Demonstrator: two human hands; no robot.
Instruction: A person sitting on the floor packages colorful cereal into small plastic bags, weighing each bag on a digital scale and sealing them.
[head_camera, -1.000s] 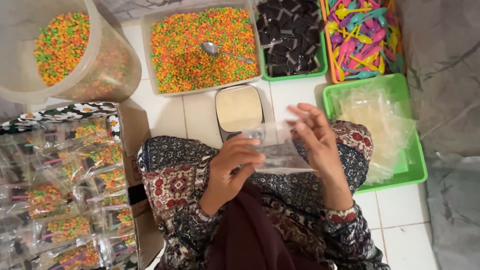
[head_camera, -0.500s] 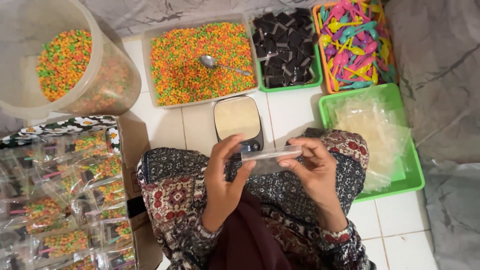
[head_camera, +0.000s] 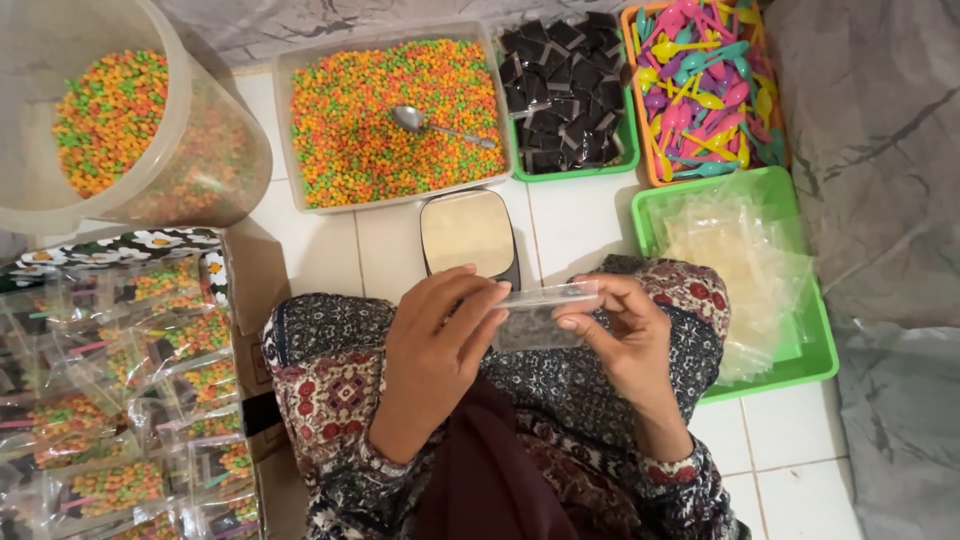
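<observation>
view: we look straight down from our head at our lap, our two hands and a tiled floor (head_camera: 590, 225) crowded with containers.
left hand: our left hand (head_camera: 437, 340) is raised over our patterned lap, its fingers (head_camera: 478, 300) curled onto the left end of a small clear plastic bag (head_camera: 540, 315).
right hand: our right hand (head_camera: 620, 335) pinches the right end of the same bag between thumb and fingers.
hands together: both hands are close, clamped on the one bag, which stretches flat between them above our knees.
bag: it is see-through and small; we cannot tell whether anything is inside it.
just ahead of hands: a small dark kitchen scale (head_camera: 468, 235) with a pale platform sits on the floor, near our fingertips.
far centre: a clear rectangular tub (head_camera: 395, 115) holds orange, green and yellow puffed bits, with a metal spoon (head_camera: 440, 125) lying on them.
far right of that: a green tray (head_camera: 570, 95) holds dark square sachets, and beside it an orange tray (head_camera: 705, 85) holds bright plastic spoons in many colours.
right: a green basket (head_camera: 740, 270) holds a heap of empty clear bags, just beside our right knee.
upper left: a large clear round bucket (head_camera: 120, 120) holds more of the coloured bits.
lower left: a box of filled packets (head_camera: 110, 400) lies well apart from our hands, each packet showing coloured bits.
</observation>
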